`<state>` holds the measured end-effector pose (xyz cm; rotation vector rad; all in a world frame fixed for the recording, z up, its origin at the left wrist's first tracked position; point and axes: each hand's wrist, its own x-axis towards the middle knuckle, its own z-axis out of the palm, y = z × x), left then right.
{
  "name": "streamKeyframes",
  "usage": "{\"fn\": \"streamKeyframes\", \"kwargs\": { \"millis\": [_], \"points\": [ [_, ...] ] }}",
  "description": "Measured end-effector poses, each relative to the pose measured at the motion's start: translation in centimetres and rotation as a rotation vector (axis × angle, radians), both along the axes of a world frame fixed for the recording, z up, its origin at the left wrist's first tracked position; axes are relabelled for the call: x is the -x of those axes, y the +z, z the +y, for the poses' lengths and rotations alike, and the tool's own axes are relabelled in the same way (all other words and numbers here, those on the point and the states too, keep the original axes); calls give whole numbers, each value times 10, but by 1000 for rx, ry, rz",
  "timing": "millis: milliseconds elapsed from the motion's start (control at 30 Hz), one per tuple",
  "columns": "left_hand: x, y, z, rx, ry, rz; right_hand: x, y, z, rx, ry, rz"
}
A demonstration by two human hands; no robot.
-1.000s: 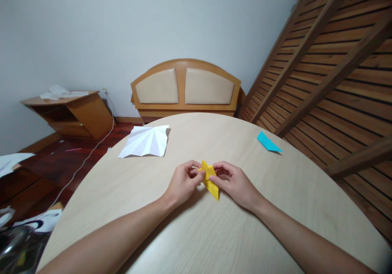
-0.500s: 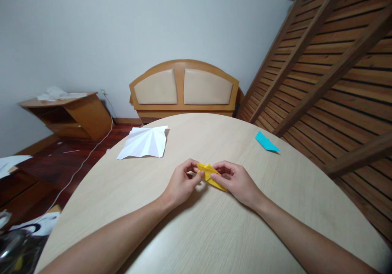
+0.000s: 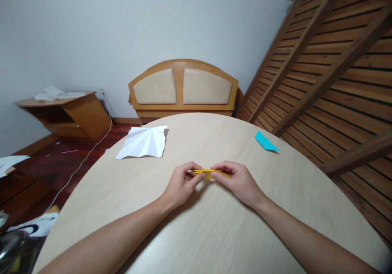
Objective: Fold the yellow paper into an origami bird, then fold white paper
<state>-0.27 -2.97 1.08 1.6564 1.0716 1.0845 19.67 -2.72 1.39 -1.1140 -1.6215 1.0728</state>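
Observation:
A small piece of folded yellow paper (image 3: pixel 208 174) is held between both hands, just above the middle of the table. My left hand (image 3: pixel 183 183) pinches its left end between thumb and fingers. The right end sits in the pinch of my right hand (image 3: pixel 239 181). The paper is seen nearly edge-on, and its ends are partly covered by the fingers. Beyond my left hand lies a creased white sheet (image 3: pixel 145 142) with fanned folds. A folded blue paper piece (image 3: pixel 266 141) rests farther off on the right.
The round light wood table (image 3: pixel 196 233) fills the foreground. A wooden headboard (image 3: pixel 180 87) stands behind it, and slatted wood panels (image 3: pixel 343 90) lean at the right. On the left are a low cabinet (image 3: pixel 82 116) and a white cable (image 3: pixel 81 168) on the floor.
The yellow paper has been tilted from showing its broad face to nearly edge-on and level. Both hands keep their pinch in about the same place; the white and blue papers lie as before.

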Motion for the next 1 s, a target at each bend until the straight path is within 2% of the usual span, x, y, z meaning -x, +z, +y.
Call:
{"fn": "streamKeyframes", "kwargs": {
  "millis": [367, 833, 1000],
  "points": [
    [-1, 0, 0, 14, 3, -42, -1, 4, -2, -87, -13, -51],
    [-3, -4, 4, 66, 42, -315, 3, 0, 1, 60, -72, 186],
    [-3, -5, 5, 81, 25, -354, 6, -2, 1, 112, -7, 289]
  ]
}}
